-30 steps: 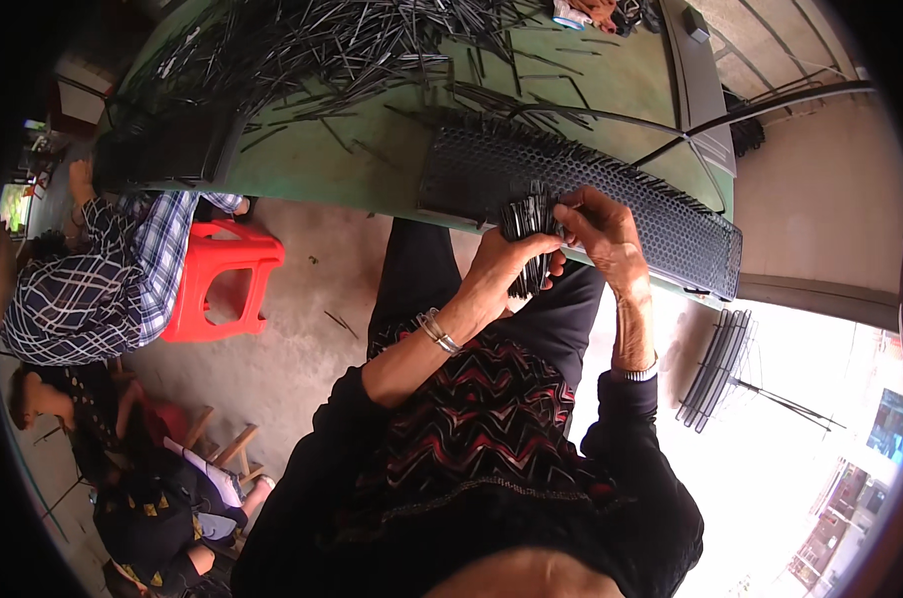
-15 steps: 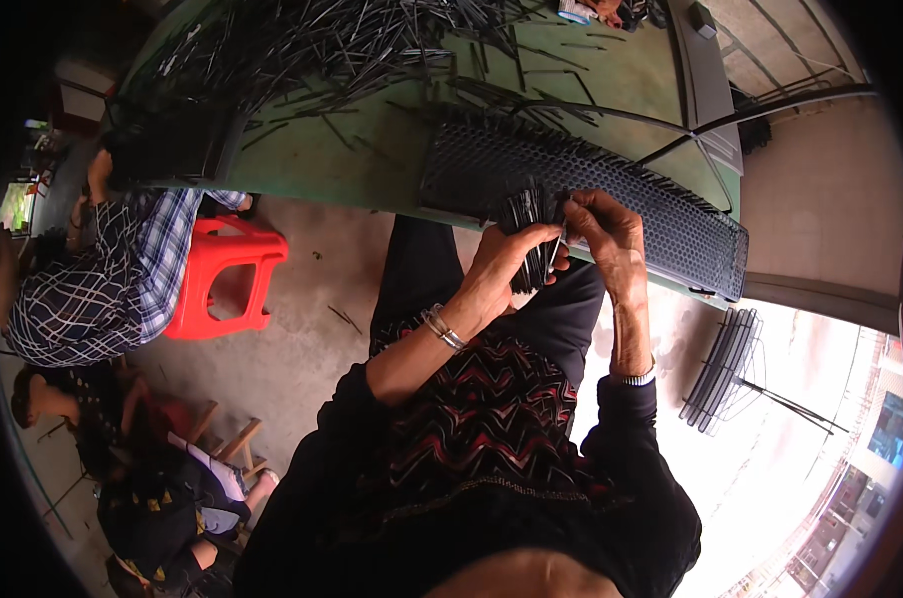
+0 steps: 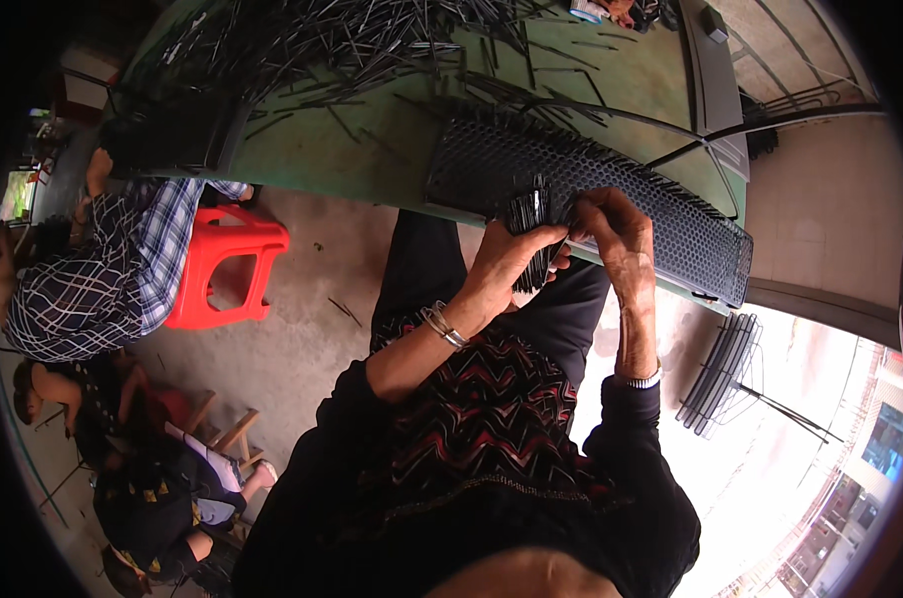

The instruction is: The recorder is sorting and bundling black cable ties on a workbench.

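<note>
My left hand (image 3: 503, 261) is wrapped round a bundle of thin black sticks (image 3: 531, 214), held roughly upright over my lap at the table's near edge. Close beside its right side is my right hand (image 3: 616, 227), thumb and fingers pinched together near the top of the bundle; whatever sits in the pinch is too small to make out. Behind both hands lies a long black tray with a honeycomb of holes (image 3: 591, 174). A row of black sticks stands along its far side.
A green table (image 3: 312, 164) carries a large heap of loose black sticks (image 3: 322, 45). A dark bent rod (image 3: 790, 118) arches over its right side. To the left stand a red plastic stool (image 3: 234, 261) and a seated person in a checked top (image 3: 93, 269). A wire rack (image 3: 718, 374) is at right.
My right hand has shifted slightly right, its fingers still pinched. The left hand keeps its hold on the bundle. The whole view has moved a little.
</note>
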A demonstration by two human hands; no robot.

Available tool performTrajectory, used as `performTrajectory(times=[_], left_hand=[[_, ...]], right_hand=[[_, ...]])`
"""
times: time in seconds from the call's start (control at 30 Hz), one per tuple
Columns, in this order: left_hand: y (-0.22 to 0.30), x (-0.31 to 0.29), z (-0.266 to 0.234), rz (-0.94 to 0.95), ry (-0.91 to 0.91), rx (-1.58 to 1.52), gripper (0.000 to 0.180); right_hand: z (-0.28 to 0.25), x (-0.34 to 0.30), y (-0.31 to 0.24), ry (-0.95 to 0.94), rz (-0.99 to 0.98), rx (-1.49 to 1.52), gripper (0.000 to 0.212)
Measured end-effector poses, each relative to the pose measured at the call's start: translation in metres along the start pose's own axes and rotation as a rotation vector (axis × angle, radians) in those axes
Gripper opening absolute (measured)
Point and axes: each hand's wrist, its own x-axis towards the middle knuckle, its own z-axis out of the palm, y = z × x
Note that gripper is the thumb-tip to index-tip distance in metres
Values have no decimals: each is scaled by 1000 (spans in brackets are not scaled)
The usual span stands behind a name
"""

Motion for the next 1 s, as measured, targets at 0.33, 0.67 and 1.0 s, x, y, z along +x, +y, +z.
performTrajectory(times=[0.33, 0.67, 1.0], left_hand=[[0, -2, 2, 11, 30, 58, 14], [-9, 3, -6, 20, 35, -67, 19], [-4, -11, 4, -169, 27, -17, 22]], right_hand=[[0, -2, -1, 44, -31, -15, 15], [-16, 8, -18, 309, -243, -92, 13], [-20, 53, 2, 393, -461, -386, 11]])
